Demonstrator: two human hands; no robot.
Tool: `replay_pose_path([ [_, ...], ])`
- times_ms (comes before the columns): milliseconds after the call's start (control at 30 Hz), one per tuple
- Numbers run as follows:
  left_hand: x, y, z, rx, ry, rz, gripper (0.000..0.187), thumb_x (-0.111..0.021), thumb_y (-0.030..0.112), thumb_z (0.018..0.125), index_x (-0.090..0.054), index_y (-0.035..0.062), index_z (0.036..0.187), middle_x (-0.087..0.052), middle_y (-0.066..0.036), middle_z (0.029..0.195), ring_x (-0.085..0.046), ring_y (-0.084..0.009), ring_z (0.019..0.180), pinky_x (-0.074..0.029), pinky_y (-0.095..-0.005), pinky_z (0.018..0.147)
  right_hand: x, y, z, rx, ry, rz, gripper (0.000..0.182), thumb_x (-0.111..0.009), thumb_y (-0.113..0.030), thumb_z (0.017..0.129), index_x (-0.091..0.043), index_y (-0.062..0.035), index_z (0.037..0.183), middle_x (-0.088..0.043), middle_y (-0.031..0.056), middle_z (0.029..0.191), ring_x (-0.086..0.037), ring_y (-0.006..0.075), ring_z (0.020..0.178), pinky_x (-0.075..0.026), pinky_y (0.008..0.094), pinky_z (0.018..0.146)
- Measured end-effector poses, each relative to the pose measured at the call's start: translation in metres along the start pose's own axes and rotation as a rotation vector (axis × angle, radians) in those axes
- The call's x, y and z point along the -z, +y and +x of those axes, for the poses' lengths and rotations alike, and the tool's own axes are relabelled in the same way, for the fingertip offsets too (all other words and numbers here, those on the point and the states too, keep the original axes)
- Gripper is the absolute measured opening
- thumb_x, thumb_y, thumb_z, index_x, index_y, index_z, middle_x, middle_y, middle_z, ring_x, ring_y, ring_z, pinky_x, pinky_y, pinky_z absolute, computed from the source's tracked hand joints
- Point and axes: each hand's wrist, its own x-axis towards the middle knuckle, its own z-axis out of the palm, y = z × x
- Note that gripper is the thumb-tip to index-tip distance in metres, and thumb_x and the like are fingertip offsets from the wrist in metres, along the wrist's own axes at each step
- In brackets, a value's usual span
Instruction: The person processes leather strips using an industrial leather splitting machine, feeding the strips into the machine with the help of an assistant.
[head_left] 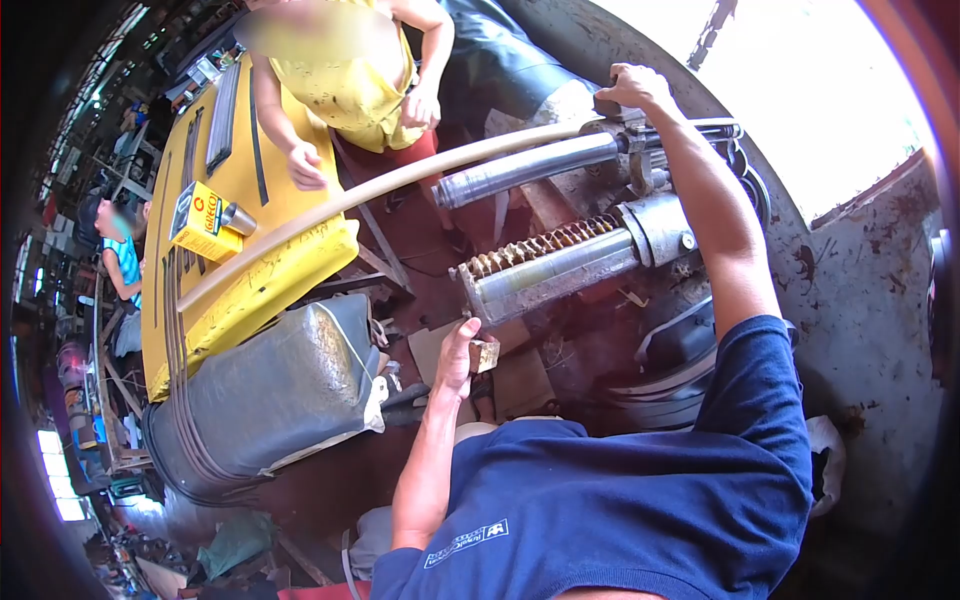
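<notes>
My right hand (pixel 638 88) is wrapped round a dark block-like part at the top of a metal machine (pixel 655 225). Below it, a shiny metal cylinder (pixel 530 170) and a coarse brass-coloured screw (pixel 545 245) on a metal bed point left. A long pale strip (pixel 400 178) curves from the machine's top across to a yellow table. Near the free end of the bed, my left hand (pixel 457 358) is closed on a small wooden block (pixel 484 356). Whether that block is attached to the machine cannot be made out.
Opposite me stands a person in a yellow top (pixel 345 85). On the yellow tabletop (pixel 285 285) are a yellow box (pixel 205 222), a metal cup (pixel 238 218) and dark strips. A grey wrapped bundle (pixel 270 385) lies in front. Another person (pixel 122 262) is farther left.
</notes>
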Motion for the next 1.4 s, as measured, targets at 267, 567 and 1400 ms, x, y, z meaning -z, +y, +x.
replay_pose_path([
  [267,0.005,-0.001,0.001,-0.049,0.008,0.05,0.052,-0.067,0.047,0.084,-0.056,0.0034,0.111,-0.06,-0.002,0.08,-0.057,-0.0074,0.065,-0.048,-0.0219,0.058,-0.002,0.002,0.003,0.007,-0.003,0.001,0.06,-0.068,-0.06,0.069,-0.062,-0.0174,0.111,-0.067,0.01,0.109,-0.063,0.0272,0.101,-0.049,0.0392,0.088],
  [567,0.007,0.005,0.004,-0.535,-0.032,0.446,0.079,-0.072,0.046,0.08,-0.041,-0.001,0.135,-0.055,0.002,0.088,-0.048,-0.0039,0.071,-0.04,-0.0188,0.062,0.002,0.003,-0.001,0.028,0.024,0.03,0.054,-0.068,-0.058,0.069,-0.064,-0.0167,0.104,-0.068,0.0088,0.103,-0.064,0.0261,0.098,-0.05,0.0396,0.084],
  [1400,-0.002,0.009,-0.007,-0.499,0.031,0.509,0.074,-0.063,0.052,0.085,-0.045,-0.0036,0.13,-0.058,-0.005,0.103,-0.052,-0.0094,0.084,-0.044,-0.023,0.074,0.005,0.005,-0.009,-0.007,0.04,0.045,0.057,-0.066,-0.057,0.074,-0.061,-0.0183,0.116,-0.066,0.0089,0.11,-0.063,0.0254,0.104,-0.049,0.0385,0.088],
])
